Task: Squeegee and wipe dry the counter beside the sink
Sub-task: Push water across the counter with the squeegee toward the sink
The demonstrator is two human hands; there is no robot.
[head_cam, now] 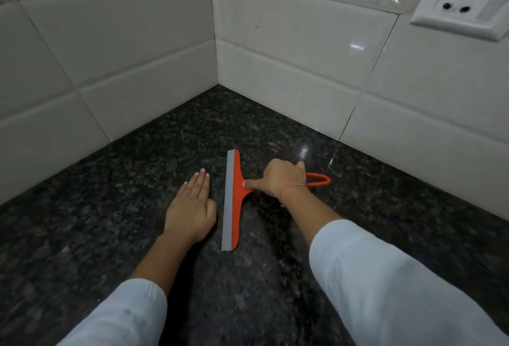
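Note:
An orange squeegee (234,194) with a grey rubber blade lies on the dark speckled granite counter (248,125), blade edge facing left. My right hand (281,180) grips its handle, thumb stretched along the neck toward the blade; the handle's orange loop sticks out behind the hand. My left hand (192,207) rests flat on the counter just left of the blade, fingers straight and together. No cloth and no sink are in view.
White tiled walls (137,56) meet in a corner behind the counter. A white wall socket (465,1) sits high on the right wall. Both forearms wear white sleeves. The counter stretches on toward the left and the front.

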